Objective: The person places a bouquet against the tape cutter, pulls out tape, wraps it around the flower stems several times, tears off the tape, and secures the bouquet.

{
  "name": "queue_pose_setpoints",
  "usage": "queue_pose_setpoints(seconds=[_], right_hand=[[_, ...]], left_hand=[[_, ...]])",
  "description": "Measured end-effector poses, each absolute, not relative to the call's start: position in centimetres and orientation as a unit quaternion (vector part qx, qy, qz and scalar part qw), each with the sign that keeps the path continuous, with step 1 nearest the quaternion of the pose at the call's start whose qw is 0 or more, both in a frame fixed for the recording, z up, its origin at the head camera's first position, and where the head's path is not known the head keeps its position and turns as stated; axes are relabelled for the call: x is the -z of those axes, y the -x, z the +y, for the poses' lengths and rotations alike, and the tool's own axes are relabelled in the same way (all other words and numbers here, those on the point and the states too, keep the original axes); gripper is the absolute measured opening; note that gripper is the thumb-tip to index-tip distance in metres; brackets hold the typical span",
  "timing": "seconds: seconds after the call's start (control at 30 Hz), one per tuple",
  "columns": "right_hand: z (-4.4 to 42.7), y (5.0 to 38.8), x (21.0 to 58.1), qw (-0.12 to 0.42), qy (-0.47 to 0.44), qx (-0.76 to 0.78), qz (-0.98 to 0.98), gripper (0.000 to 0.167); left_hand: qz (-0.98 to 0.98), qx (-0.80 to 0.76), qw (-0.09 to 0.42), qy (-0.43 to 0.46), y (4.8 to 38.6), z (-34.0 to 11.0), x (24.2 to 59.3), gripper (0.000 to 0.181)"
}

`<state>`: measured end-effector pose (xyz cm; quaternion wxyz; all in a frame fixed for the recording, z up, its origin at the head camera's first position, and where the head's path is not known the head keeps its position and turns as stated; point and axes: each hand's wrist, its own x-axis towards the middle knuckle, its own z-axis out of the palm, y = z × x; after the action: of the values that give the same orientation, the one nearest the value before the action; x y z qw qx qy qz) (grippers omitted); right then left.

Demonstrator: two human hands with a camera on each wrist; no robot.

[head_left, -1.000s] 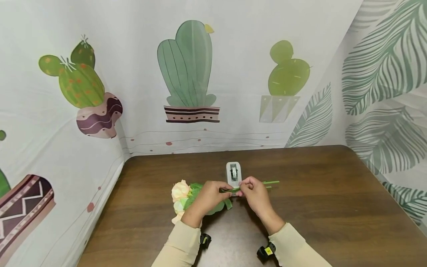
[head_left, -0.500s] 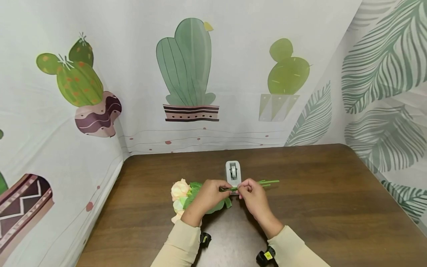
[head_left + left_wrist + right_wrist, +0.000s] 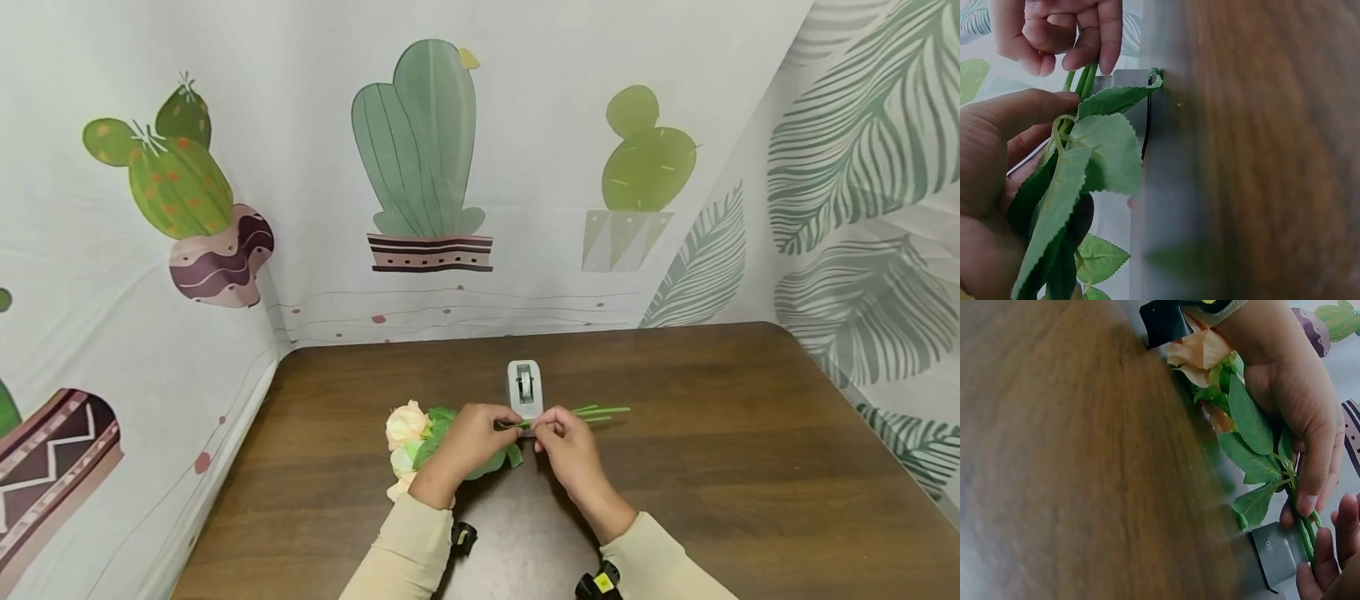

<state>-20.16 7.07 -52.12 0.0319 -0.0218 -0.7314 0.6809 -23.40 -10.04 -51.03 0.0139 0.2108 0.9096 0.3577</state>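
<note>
A bunch of artificial flowers (image 3: 407, 427), peach-coloured with green leaves, lies across the front of me with its blooms to the left. My left hand (image 3: 476, 437) grips the green stems below the leaves (image 3: 1107, 150), thumb on top. Just beyond it, my right hand (image 3: 573, 442) pinches at the same stems with curled fingers, and the bare stem ends (image 3: 606, 412) stick out to its right. A strip of tape between the fingers is too small to make out. Right behind the stems stands a light grey tape dispenser (image 3: 525, 385) with a roll in it.
The brown wooden table (image 3: 712, 458) reaches away on both sides. A white cloth (image 3: 540, 158) printed with cacti and leaves hangs along its back and left. Black cameras (image 3: 598, 582) are strapped to both wrists.
My right hand has shifted and turned slightly at the stems, whose free ends have moved a little. The left hand keeps its hold, and the dispenser stays put.
</note>
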Motion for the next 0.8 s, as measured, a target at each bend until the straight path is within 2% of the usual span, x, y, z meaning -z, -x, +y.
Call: queue_pose_setpoints(seconds=[0.67, 0.8], right_hand=[[7.0, 18.9, 52.2, 0.029, 0.019, -0.699, -0.714, 0.006], [7.1, 18.7, 52.4, 0.022, 0.022, -0.697, -0.716, 0.005]], left_hand=[[0.904, -0.375, 0.012, -0.207, 23.5, -9.9, 51.2, 0.014], [0.900, -0.387, 0.025, -0.199, 23.4, -10.0, 51.1, 0.015]])
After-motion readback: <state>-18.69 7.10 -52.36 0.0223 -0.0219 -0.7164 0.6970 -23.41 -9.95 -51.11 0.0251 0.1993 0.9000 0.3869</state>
